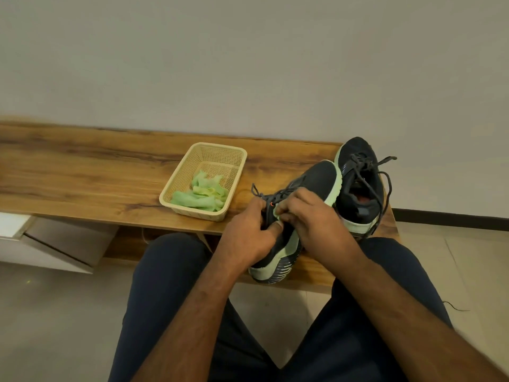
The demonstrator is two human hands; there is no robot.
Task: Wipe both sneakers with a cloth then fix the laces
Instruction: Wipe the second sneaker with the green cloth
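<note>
Two dark sneakers with pale green soles sit at the right end of a wooden bench. The near sneaker lies tilted on its side, heel toward me. My left hand grips its collar, thumb on the rim. My right hand pinches its dark laces near the tongue. The far sneaker stands upright behind it, laces loose and trailing over the bench end. A crumpled green cloth lies in a beige plastic basket.
The basket stands just left of the sneakers on the bench. A plain wall runs behind. My knees in dark trousers are below the bench edge. A white drawer unit sits under the bench at left. Tiled floor lies to the right.
</note>
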